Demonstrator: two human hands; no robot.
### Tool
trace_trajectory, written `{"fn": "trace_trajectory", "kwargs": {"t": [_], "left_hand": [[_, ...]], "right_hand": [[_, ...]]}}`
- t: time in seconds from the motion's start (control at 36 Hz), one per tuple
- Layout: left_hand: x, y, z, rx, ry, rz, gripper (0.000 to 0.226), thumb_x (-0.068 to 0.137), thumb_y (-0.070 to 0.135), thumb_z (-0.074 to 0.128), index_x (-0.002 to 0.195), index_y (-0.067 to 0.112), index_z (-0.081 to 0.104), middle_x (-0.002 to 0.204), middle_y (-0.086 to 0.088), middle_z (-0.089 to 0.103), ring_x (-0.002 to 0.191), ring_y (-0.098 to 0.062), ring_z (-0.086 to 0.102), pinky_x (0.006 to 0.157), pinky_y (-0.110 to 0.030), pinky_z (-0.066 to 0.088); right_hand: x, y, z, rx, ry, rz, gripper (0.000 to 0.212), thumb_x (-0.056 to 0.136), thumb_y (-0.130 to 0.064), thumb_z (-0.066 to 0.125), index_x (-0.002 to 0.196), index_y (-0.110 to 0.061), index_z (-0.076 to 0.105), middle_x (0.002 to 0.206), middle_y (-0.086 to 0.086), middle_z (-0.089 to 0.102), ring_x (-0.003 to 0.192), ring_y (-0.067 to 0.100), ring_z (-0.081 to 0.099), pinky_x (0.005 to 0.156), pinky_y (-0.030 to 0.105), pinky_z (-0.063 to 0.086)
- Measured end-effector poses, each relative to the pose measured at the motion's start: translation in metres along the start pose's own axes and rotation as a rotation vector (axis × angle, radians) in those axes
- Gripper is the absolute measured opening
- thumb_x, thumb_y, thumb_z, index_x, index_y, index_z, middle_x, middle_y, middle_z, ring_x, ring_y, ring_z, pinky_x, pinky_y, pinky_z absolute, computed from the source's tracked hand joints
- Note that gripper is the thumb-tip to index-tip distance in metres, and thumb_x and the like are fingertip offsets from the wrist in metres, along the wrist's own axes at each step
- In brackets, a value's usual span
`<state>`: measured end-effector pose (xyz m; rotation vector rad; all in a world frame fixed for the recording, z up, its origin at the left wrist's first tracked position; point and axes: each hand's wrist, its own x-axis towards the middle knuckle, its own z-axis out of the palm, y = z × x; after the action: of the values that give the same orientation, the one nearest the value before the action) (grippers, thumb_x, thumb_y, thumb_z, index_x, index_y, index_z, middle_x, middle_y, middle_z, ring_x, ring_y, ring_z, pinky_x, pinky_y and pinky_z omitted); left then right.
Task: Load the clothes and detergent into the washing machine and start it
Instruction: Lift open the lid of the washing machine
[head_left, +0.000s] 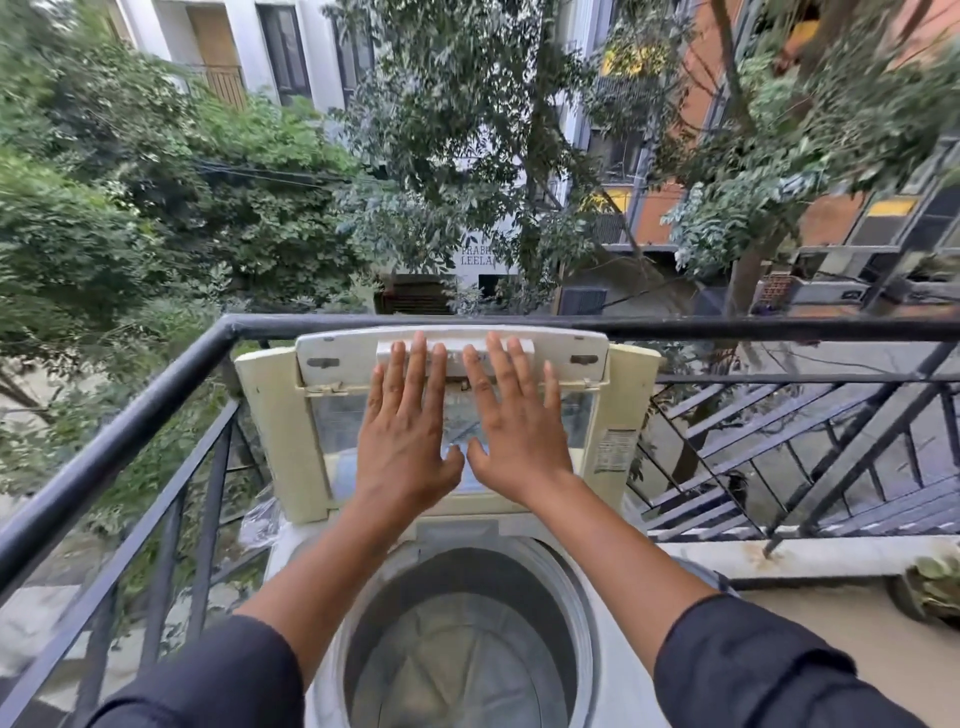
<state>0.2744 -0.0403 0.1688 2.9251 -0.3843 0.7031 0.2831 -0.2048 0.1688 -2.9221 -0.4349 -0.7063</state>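
A cream top-loading washing machine stands on a balcony below me. Its folding lid stands upright, leaning near the railing. The round drum lies open, and I see no clothes in it. My left hand and my right hand lie flat side by side on the raised lid's inner face, fingers straight and spread, fingertips at the white handle strip. No clothes or detergent are in view.
A black metal railing runs along the left and across behind the lid, with a drop to trees and a street beyond. A potted plant sits at the right on the balcony floor. Crumpled clear plastic lies left of the machine.
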Motion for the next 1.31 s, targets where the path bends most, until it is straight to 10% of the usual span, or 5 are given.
{"fn": "trace_trajectory", "kwargs": {"t": [0.97, 1.31], "left_hand": [[-0.042, -0.002, 0.003, -0.157, 0.071, 0.000, 0.115, 0.082, 0.037, 0.071, 0.167, 0.012, -0.003, 0.174, -0.013, -0.013, 0.161, -0.033, -0.012, 0.130, -0.056, 0.010], [-0.076, 0.001, 0.019, -0.389, -0.083, 0.027, 0.090, 0.098, 0.051, 0.042, 0.166, 0.028, -0.011, 0.174, 0.003, -0.019, 0.160, -0.026, -0.020, 0.132, -0.049, 0.003]], "right_hand": [[-0.039, 0.006, -0.028, 0.077, -0.020, -0.019, 0.109, 0.089, -0.047, 0.066, 0.164, -0.028, -0.010, 0.172, 0.000, -0.016, 0.159, 0.024, -0.016, 0.125, 0.063, 0.010], [-0.089, 0.003, -0.015, 0.072, -0.042, 0.158, 0.095, 0.095, -0.051, 0.057, 0.165, -0.026, -0.001, 0.174, 0.001, -0.001, 0.160, 0.025, -0.002, 0.126, 0.056, 0.013]]}}
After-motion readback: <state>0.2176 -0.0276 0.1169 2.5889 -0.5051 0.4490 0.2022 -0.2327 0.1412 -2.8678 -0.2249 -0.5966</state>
